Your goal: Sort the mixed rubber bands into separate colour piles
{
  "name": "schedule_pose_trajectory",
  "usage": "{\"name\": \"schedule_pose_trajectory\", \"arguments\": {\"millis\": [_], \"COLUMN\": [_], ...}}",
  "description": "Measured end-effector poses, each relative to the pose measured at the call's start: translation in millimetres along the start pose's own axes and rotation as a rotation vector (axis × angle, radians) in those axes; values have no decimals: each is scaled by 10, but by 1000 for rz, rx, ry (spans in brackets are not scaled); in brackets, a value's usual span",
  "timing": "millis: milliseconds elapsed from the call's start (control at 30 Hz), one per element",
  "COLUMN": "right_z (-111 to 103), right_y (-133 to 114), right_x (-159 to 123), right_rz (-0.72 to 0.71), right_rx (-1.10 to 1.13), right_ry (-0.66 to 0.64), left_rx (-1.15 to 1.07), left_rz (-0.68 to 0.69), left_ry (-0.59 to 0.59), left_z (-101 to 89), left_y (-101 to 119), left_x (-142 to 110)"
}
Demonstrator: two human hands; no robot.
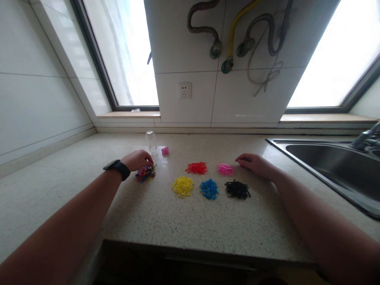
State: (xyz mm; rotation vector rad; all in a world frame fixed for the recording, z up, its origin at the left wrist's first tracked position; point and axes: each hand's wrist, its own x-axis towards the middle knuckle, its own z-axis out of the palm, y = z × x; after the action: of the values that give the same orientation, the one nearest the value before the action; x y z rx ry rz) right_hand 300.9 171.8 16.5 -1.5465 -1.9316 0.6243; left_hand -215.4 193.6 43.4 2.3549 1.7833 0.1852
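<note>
My left hand [138,160], with a black watch on the wrist, rests curled over a mixed pile of many-coloured small bands [146,173] on the speckled counter [190,221]; its fingertips are hidden against the pile. My right hand [255,164] lies palm down, fingers loosely together, touching the counter just right of a pink pile [225,169]. Sorted piles lie between the hands: red [196,168], yellow [183,186], blue [209,189] and black [237,190].
A small clear jar [151,142] stands behind my left hand, with a pink lid [165,151] beside it. A steel sink [332,162] with a tap is at the right. Tiled wall, socket and hoses are behind; windows on both sides.
</note>
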Motion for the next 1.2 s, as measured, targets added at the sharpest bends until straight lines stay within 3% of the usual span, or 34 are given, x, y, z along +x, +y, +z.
{"name": "schedule_pose_trajectory", "arguments": {"millis": [767,1200], "right_z": [7,10], "right_y": [34,24], "right_x": [-8,-5], "right_rz": [64,60], "right_rx": [57,33], "right_ry": [10,13], "left_rx": [55,77], "left_rz": [8,-29], "left_ry": [-54,-64], "left_z": [-3,-10], "left_y": [155,136], "left_x": [-38,-37]}}
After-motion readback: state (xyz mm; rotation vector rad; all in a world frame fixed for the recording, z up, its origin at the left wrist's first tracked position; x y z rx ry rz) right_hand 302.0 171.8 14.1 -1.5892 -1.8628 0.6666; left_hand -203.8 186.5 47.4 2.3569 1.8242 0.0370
